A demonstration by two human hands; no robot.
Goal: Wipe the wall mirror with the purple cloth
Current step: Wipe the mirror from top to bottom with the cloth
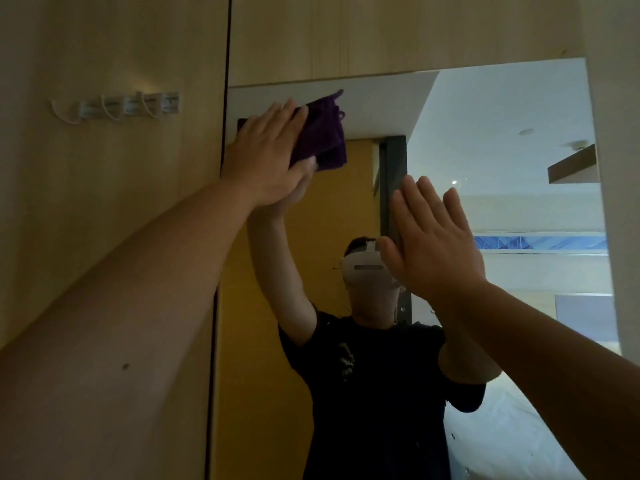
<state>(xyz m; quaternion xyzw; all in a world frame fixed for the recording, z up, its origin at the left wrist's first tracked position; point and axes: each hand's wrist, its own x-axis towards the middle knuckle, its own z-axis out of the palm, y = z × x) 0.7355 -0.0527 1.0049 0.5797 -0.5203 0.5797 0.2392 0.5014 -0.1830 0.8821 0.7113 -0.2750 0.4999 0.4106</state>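
The wall mirror (502, 140) fills the right half of the view, set into light wooden panels. My left hand (266, 157) presses the purple cloth (323, 133) flat against the glass near the mirror's upper left corner. The cloth is folded, and part of it sticks out to the right of my fingers. My right hand (433, 237) is raised in front of the mirror's middle with fingers straight and together, holding nothing. I cannot tell whether its palm touches the glass. The mirror shows my reflection with both arms raised.
A row of white wall hooks (117, 107) hangs on the wooden panel (104, 202) left of the mirror. A dark vertical gap (227, 46) separates that panel from the mirror's section. More wooden panelling (398, 29) runs above the mirror.
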